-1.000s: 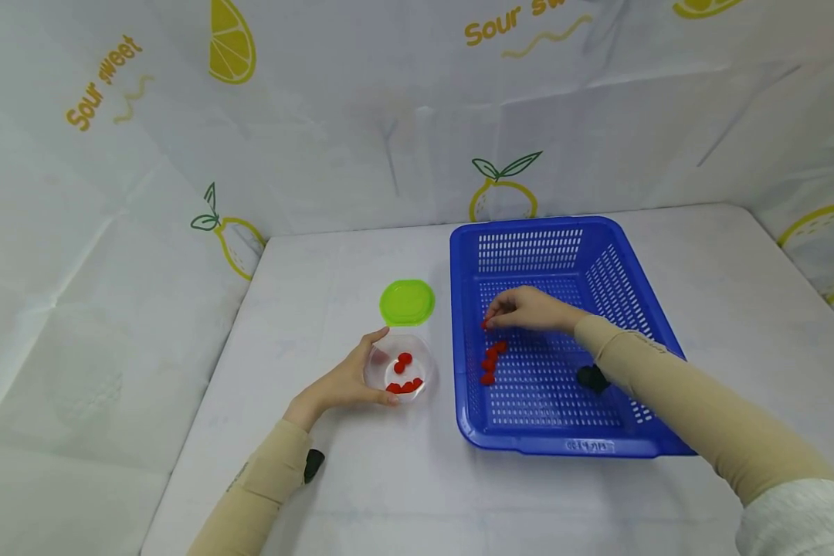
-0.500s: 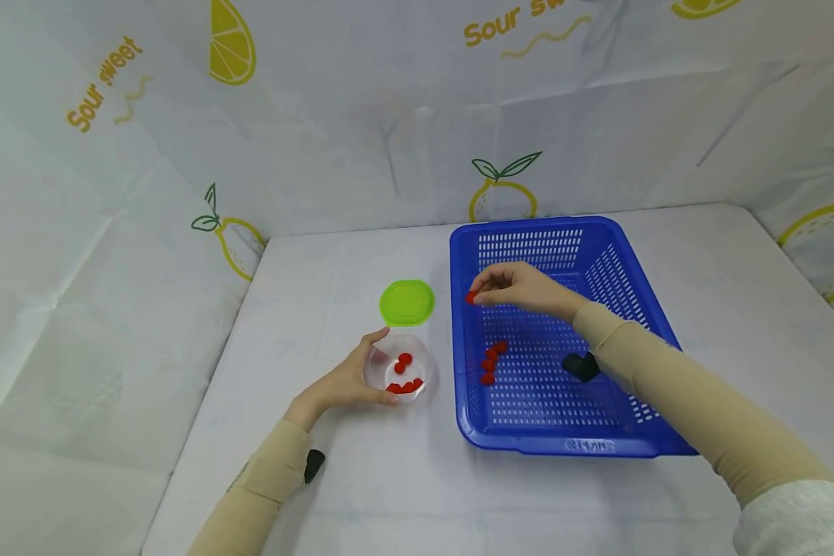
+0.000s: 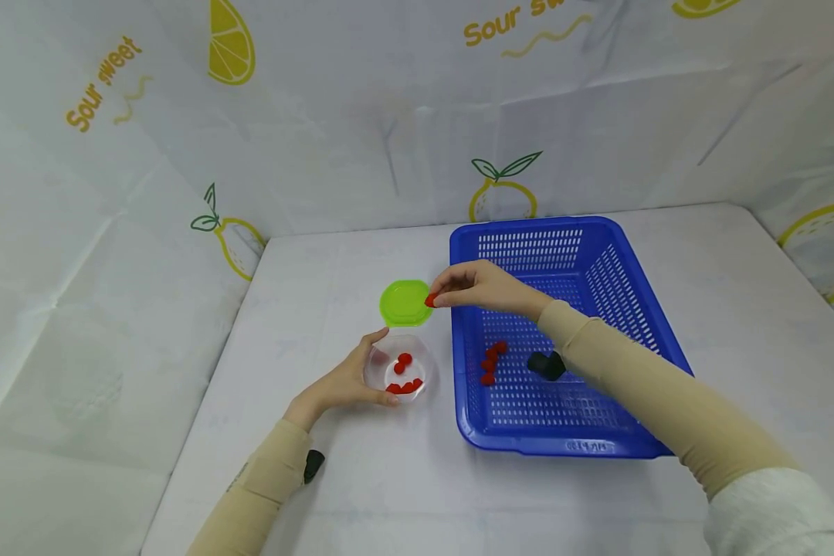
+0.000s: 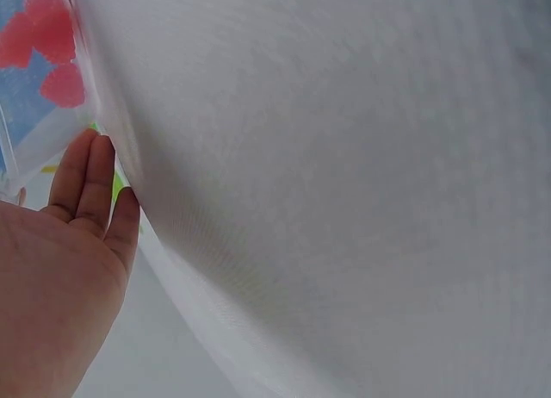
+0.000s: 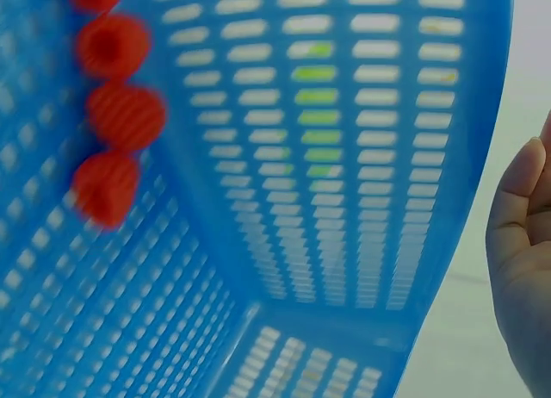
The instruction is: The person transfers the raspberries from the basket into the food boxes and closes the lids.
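Note:
My left hand holds a small clear plastic bowl on the table, thumb on the near side and fingers on the far side. Several red raspberries lie in the bowl; in the left wrist view raspberries show through its wall. My right hand pinches one raspberry between thumb and fingertips, just past the left rim of a blue basket and over the right edge of a green lid. Inside the basket, a short row of raspberries sits near its left wall.
White cloth with lemon prints hangs behind and at the sides of the white table. The basket's raised slotted wall stands between its raspberries and the bowl. Dark wrist cameras sit under both forearms.
My right hand has lifted a raspberry from the basket floor and carried it left across the rim. The left hand and the bowl have stayed where they were.

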Action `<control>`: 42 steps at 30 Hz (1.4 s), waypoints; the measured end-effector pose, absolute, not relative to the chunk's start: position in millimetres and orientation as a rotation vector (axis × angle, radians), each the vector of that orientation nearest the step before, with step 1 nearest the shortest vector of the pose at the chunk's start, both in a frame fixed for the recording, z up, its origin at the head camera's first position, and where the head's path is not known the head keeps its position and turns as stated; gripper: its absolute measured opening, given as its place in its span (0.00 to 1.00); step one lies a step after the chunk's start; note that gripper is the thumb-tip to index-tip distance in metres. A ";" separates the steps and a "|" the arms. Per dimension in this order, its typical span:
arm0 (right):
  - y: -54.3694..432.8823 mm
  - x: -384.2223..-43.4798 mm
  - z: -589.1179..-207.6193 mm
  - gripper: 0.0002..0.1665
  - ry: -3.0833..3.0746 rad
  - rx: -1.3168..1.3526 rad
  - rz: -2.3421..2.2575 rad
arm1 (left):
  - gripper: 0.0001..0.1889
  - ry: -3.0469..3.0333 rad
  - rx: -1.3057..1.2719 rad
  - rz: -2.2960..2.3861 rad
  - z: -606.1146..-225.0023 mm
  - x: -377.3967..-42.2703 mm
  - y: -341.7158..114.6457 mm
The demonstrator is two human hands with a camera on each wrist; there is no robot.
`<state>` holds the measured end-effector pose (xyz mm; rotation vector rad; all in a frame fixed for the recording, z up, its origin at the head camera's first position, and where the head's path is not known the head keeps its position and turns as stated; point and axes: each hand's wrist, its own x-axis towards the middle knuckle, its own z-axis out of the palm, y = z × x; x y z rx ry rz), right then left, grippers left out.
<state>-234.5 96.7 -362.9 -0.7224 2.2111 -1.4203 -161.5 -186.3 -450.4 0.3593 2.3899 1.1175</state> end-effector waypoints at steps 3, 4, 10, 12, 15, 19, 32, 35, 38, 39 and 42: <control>84.6 -233.8 -362.2 0.13 2.200 -0.764 -1.402 | 0.59 2.389 0.360 1.116 -450.3 -161.3 -186.4; 80.6 -233.3 -362.0 0.12 2.200 -0.782 -1.390 | 0.59 2.389 0.361 1.116 -450.4 -161.2 -186.4; 59.1 -229.1 -365.3 0.10 2.260 -0.948 -1.226 | 0.59 2.390 0.376 1.114 -450.6 -161.0 -187.0; 52.2 -227.0 -367.0 0.10 2.272 -1.022 -1.162 | 0.58 2.385 0.383 1.116 -450.3 -160.8 -187.3; 42.0 -224.1 -368.3 0.10 2.273 -1.138 -1.086 | 0.58 2.379 0.393 1.124 -449.5 -160.5 -187.7; 29.3 -221.6 -371.0 0.10 2.279 -1.224 -1.003 | 0.56 2.382 0.402 1.132 -448.9 -160.2 -187.7; 10.5 -214.6 -381.8 0.08 2.338 -1.234 -0.708 | 0.53 2.372 0.420 1.166 -454.1 -161.2 -187.9; 9.9 -214.0 -383.8 0.08 2.348 -1.214 -0.671 | 0.52 2.374 0.422 1.154 -453.3 -161.1 -187.9; 10.3 -213.4 -384.2 0.08 2.346 -1.185 -0.671 | 0.53 2.375 0.423 1.147 -452.5 -160.9 -187.9; 10.5 -213.2 -384.1 0.08 2.343 -1.176 -0.675 | 0.53 2.375 0.423 1.145 -452.3 -160.9 -187.9; 11.0 -212.9 -383.6 0.08 2.340 -1.160 -0.679 | 0.53 2.378 0.414 1.139 -452.0 -161.0 -188.1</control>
